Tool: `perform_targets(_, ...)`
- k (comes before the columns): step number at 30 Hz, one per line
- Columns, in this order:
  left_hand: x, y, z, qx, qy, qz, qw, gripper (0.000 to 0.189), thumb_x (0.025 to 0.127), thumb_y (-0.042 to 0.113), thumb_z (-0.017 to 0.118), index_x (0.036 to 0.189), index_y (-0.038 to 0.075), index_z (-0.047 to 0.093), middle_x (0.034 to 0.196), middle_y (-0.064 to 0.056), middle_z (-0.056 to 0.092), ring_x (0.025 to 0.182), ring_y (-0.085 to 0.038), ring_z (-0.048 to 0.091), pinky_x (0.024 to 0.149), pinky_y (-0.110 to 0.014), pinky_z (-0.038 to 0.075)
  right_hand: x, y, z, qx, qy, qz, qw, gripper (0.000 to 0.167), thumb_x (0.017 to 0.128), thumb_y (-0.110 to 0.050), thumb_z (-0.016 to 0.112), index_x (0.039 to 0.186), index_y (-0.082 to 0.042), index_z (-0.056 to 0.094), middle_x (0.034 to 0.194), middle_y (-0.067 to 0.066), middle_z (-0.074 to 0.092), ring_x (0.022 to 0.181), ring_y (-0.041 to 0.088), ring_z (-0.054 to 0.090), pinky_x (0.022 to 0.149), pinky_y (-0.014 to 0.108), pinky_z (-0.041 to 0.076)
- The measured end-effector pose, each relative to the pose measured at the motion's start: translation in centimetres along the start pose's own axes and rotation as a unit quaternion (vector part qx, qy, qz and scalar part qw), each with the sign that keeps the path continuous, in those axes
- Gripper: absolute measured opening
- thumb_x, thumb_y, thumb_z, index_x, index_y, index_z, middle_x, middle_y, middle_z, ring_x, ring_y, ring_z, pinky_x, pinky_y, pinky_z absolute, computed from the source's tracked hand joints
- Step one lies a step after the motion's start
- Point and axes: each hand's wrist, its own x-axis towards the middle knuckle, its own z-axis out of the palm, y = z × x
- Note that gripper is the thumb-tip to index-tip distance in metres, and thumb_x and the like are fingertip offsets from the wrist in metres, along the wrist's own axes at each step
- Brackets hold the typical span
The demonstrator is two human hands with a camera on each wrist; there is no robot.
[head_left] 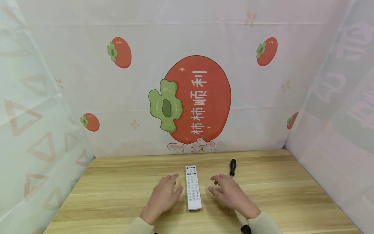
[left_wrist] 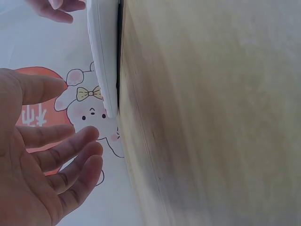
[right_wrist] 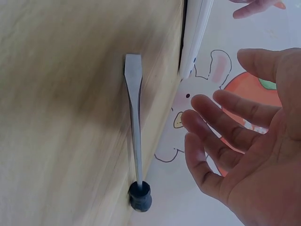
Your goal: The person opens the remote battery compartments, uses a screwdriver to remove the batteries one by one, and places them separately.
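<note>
A white remote control (head_left: pixel 193 188) lies lengthwise on the wooden table, its buttons facing up. To its left is my left hand (head_left: pixel 164 195), fingers loosely bent and nothing in its grasp. My right hand (head_left: pixel 232 193) hovers on the other side of the remote, also holding nothing. Beneath and beyond that hand lies a flat-blade screwdriver (head_left: pixel 232 167), black handle pointing away from me. In the head view the hand covers much of its shaft; the right wrist view shows the metal blade (right_wrist: pixel 134 70) in full. Both palms, seen in the wrist views, hold nothing.
The wooden table (head_left: pixel 122 182) ends at a back wall cloth (head_left: pixel 140 81) printed with persimmons and a rabbit. Pale cloth walls also stand at the left (head_left: pixel 35 113) and right (head_left: pixel 342 130) sides.
</note>
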Motion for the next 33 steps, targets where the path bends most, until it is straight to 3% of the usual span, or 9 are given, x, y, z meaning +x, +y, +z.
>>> perform_targets(8,-0.1,0.2,0.2,-0.019,-0.019,-0.004,0.9996,0.047,0.094,0.027,0.070,0.130,-0.002,0.062,0.101,-0.008,0.066,0.091,-0.024,0.060,0.070,-0.041,0.052,0.0,-0.3,0.4,0.014,-0.024,-0.003,0.9996,0.038,0.097,-0.030,0.070,0.124,-0.003,0.067,0.106,0.007,0.068,0.099,0.025,0.062,0.085,0.051,0.051)
perform_targets(14,0.1,0.4,0.6,-0.070,-0.038,-0.009,0.9968,0.048,0.094,0.027,0.070,0.130,-0.004,0.061,0.098,-0.008,0.066,0.083,-0.019,0.058,0.069,-0.040,0.050,-0.1,-0.5,0.7,0.020,-0.031,-0.012,0.9992,0.040,0.098,-0.031,0.068,0.126,-0.002,0.066,0.107,0.007,0.067,0.096,0.023,0.063,0.081,0.047,0.052)
perform_targets(23,0.9,1.2,1.5,-0.125,-0.051,-0.065,0.9888,0.057,0.095,0.031,0.070,0.133,-0.009,0.056,0.099,-0.011,0.066,0.091,-0.027,0.062,0.078,-0.050,0.052,0.0,-0.6,0.7,0.018,-0.028,-0.020,0.9992,0.039,0.098,-0.030,0.069,0.125,-0.002,0.066,0.105,0.007,0.068,0.094,0.022,0.064,0.079,0.046,0.053)
perform_targets(28,1.4,2.2,1.9,-0.135,-0.074,-0.097,0.9834,0.067,0.093,0.033,0.072,0.136,-0.015,0.051,0.090,-0.011,0.062,0.077,-0.022,0.056,0.069,-0.044,0.051,0.0,-0.5,0.5,0.018,-0.029,-0.016,0.9993,0.038,0.097,-0.029,0.070,0.124,-0.002,0.066,0.105,0.007,0.068,0.093,0.022,0.064,0.079,0.045,0.053)
perform_targets(33,1.8,2.8,2.2,-0.155,-0.090,-0.112,0.9774,0.053,0.091,0.033,0.075,0.120,-0.009,0.059,0.090,-0.009,0.060,0.075,-0.021,0.056,0.063,-0.041,0.050,0.0,-0.5,0.2,0.026,-0.038,-0.012,0.9989,0.038,0.098,-0.029,0.069,0.125,-0.002,0.066,0.106,0.007,0.068,0.093,0.022,0.064,0.078,0.045,0.053)
